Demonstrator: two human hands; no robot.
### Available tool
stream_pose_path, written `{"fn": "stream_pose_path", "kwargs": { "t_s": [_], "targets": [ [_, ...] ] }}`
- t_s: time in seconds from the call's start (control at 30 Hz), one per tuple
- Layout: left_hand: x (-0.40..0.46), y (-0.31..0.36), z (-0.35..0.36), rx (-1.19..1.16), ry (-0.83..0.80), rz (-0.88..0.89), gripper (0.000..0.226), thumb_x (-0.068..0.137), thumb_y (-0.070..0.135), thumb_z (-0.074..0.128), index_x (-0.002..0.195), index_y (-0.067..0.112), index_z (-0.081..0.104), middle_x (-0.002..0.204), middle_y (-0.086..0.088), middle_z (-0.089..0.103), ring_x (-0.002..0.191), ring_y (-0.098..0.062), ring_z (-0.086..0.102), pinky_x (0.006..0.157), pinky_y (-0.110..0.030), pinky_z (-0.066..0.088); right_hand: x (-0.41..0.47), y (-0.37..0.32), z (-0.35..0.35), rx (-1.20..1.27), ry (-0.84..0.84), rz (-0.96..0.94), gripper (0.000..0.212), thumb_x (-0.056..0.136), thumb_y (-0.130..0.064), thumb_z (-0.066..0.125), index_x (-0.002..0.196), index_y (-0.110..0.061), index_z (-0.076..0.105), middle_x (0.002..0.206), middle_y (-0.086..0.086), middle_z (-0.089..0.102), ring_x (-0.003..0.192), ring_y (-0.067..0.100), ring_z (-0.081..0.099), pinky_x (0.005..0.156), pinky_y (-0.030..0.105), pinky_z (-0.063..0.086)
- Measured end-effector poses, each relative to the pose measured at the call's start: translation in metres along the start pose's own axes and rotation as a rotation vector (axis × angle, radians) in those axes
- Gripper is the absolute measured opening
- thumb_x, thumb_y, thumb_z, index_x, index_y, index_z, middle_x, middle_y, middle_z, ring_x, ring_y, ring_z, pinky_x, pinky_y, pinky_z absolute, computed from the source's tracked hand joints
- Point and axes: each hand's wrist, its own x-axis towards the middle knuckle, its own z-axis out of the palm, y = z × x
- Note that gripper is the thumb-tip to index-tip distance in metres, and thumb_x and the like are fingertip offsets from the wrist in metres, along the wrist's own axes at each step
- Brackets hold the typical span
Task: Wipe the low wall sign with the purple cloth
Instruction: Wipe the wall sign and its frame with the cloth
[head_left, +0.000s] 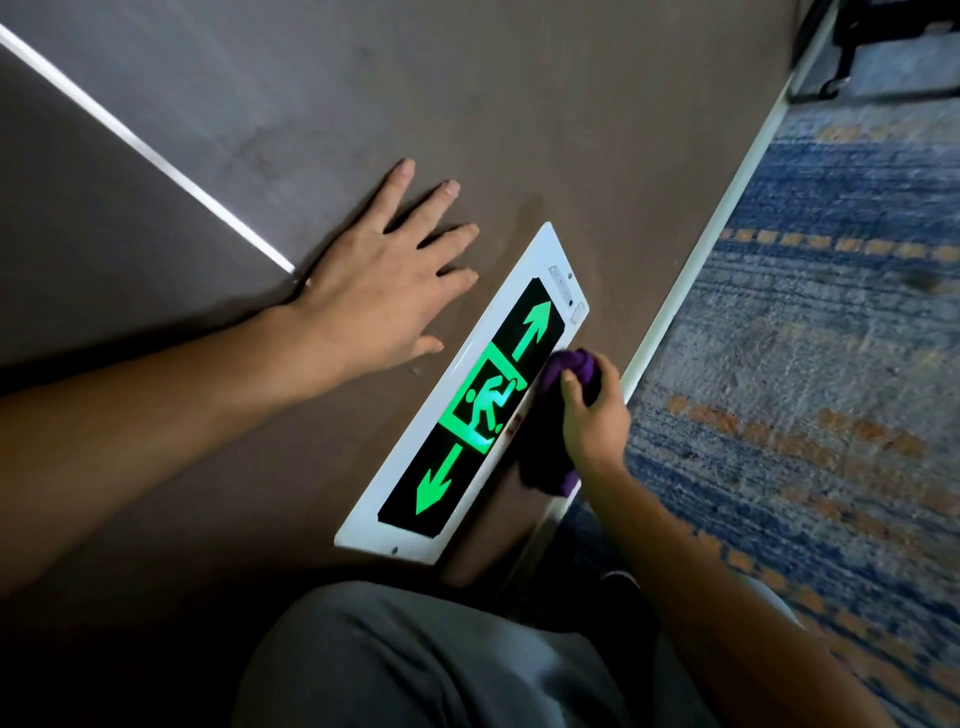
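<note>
Two hands — right hand (592, 415) bunching purple cloth (566, 374), covering sign (467, 395) edge

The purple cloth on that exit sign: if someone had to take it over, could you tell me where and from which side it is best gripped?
Judging from its pose, grip the bunched upper end of the purple cloth, coming from the carpet side. The right hand already holds it there against the sign; its tail hangs loose below, and the left hand lies flat on the wall.
</note>
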Motion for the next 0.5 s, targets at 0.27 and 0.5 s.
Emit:
{"fn": "stream_pose_path", "kwargs": {
  "t_s": [0.27, 0.5],
  "targets": [
    [-0.001, 0.001, 0.003, -0.029, 0.016, -0.005, 0.081, 0.089, 0.072, 0.053, 0.156, 0.031, 0.038, 0.171, -0.009, 0.021, 0.159, -0.042, 0.004, 0.123, -0.070, -0.001, 0.102, -0.043, -0.009, -0.096, 0.121, -0.012, 0.049, 0.102, -0.036, 0.057, 0.148, -0.032, 0.043, 0.135, 0.004, 0.063, 0.123, 0.031, 0.061, 0.104, 0.043, 0.048],
    [0.001, 0.000, 0.002, -0.030, 0.022, -0.004, 0.081, 0.086, 0.072, 0.058, 0.155, 0.032, 0.040, 0.170, -0.008, 0.024, 0.159, -0.042, 0.007, 0.124, -0.069, 0.000, 0.062, -0.036, 0.003, -0.001, 0.066, 0.012, 0.043, 0.103, -0.038, 0.054, 0.145, -0.031, 0.047, 0.129, -0.001, 0.067, 0.116, 0.024, 0.064, 0.105, 0.042, 0.050]
  ]
}}
